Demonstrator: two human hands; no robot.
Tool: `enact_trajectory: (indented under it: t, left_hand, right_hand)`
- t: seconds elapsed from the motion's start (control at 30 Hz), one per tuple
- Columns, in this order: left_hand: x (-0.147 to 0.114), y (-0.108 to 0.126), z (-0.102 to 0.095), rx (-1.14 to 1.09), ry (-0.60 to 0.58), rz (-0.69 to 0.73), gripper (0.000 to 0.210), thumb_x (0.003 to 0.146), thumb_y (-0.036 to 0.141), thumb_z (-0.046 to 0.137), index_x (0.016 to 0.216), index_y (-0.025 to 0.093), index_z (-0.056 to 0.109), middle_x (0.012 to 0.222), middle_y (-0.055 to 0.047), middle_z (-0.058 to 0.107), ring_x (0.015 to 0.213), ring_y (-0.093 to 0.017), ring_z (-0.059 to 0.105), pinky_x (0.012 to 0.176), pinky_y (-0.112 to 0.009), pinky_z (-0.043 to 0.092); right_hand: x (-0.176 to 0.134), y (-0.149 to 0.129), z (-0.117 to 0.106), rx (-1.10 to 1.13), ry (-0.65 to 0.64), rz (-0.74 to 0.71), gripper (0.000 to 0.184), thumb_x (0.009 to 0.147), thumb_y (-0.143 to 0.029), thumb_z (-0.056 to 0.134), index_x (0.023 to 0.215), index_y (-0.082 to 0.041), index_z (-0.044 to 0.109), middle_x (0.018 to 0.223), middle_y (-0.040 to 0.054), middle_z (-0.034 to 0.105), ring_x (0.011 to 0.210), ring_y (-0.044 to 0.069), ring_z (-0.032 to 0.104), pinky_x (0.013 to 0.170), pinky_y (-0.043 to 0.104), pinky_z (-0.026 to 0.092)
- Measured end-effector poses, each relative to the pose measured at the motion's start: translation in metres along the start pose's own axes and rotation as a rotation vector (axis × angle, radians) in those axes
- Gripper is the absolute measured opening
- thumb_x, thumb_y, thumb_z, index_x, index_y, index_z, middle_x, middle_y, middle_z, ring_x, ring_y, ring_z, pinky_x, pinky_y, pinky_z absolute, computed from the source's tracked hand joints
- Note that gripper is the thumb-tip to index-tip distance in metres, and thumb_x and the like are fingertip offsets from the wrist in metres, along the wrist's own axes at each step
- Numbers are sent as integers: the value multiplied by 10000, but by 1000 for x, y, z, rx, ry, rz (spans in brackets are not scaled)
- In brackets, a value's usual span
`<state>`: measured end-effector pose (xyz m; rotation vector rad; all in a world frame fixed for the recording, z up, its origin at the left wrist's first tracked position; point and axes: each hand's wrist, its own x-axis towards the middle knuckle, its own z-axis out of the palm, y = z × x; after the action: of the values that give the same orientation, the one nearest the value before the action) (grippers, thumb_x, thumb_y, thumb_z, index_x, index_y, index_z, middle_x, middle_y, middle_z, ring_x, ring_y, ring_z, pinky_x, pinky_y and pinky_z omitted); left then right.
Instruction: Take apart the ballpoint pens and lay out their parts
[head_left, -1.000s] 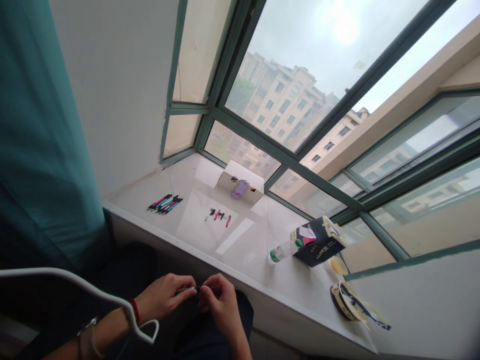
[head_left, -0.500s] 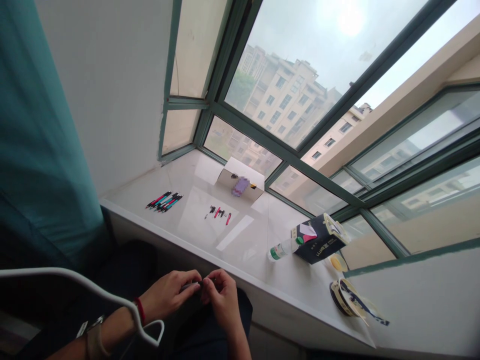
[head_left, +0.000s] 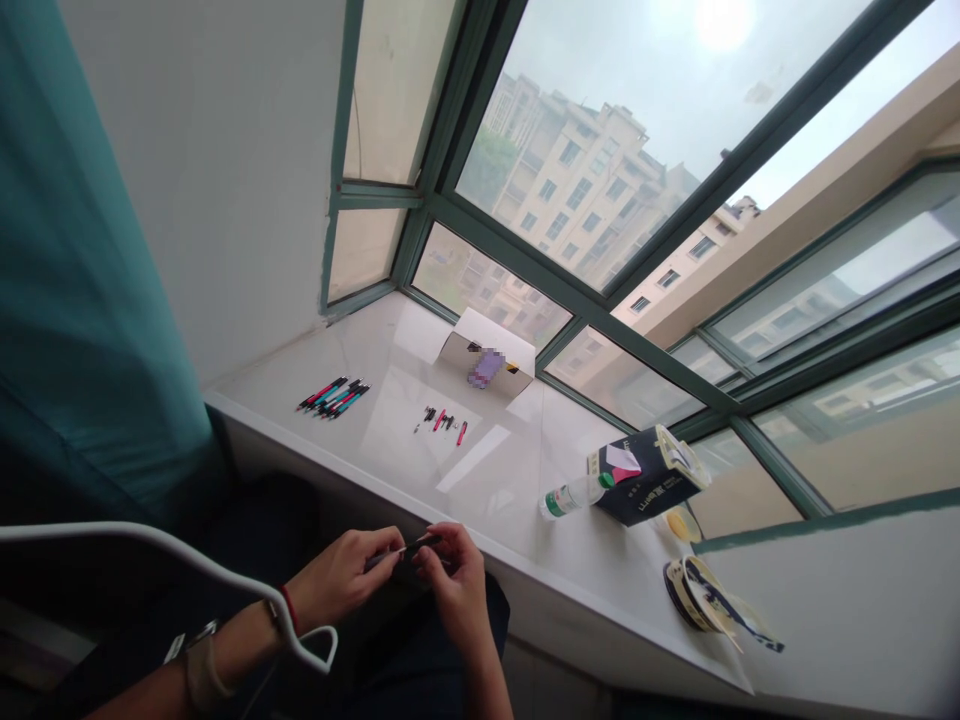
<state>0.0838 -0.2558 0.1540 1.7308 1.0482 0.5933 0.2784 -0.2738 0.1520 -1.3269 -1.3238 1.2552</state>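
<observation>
My left hand (head_left: 349, 568) pinches a slim dark pen (head_left: 379, 560) close to the sill's front edge. Facing it, my right hand (head_left: 459, 578) has its fingers closed round a black pen part (head_left: 426, 542). A thin, lighter piece shows between the two hands; whether the parts are joined I cannot tell. Beyond them, several small black and pink pen parts (head_left: 440, 419) lie spread on the white sill (head_left: 360, 440). To their left rests a row of assembled pens (head_left: 332, 398) in black, red and teal.
A green-capped bottle (head_left: 566, 497) stands before a dark box (head_left: 645, 478) at the right, with a round tub (head_left: 694, 595) farther along. A folded white card (head_left: 484, 365) leans near the window. A white cable-like bar (head_left: 172, 560) crosses in front of my left forearm.
My right hand has shifted slightly right and up, widening the space between my hands. More of the dark pen and the black part now shows. The view has moved slightly.
</observation>
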Motion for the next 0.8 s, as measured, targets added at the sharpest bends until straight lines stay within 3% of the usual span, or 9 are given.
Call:
enact_trajectory:
  t: [0.17, 0.37, 0.57, 0.8]
  left_hand:
    - [4, 3, -1, -59, 27, -1, 412, 939, 497, 378, 898, 181, 639, 679, 16, 584, 633, -123, 512, 590, -227, 339]
    - [24, -5, -2, -94, 51, 27, 399, 929, 489, 393, 907, 182, 646, 677, 8, 610, 634, -131, 536, 603, -222, 363]
    - [80, -36, 9, 119, 273, 44, 290, 921, 393, 413, 896, 215, 641, 750, -8, 647, 657, -142, 556, 640, -239, 364]
    - [141, -77, 11, 267, 266, 52, 246, 914, 350, 428, 886, 224, 638, 765, -21, 661, 713, -158, 600, 681, -249, 385]
  right_hand:
    - [9, -2, -1, 72, 37, -1, 303, 809, -386, 693, 1027, -187, 627, 787, 30, 635, 766, 191, 640, 675, 306, 547]
    - [32, -2, -5, 265, 99, 74, 335, 772, -410, 726, 1005, -188, 635, 980, 74, 685, 908, 224, 654, 739, 329, 568]
    - [90, 23, -12, 544, 246, 166, 400, 718, -360, 776, 1038, -180, 616, 1012, 79, 685, 912, 220, 689, 822, 353, 558]
    - [144, 49, -29, 578, 348, 195, 400, 678, -321, 782, 1006, -199, 589, 998, 73, 682, 908, 219, 698, 812, 345, 567]
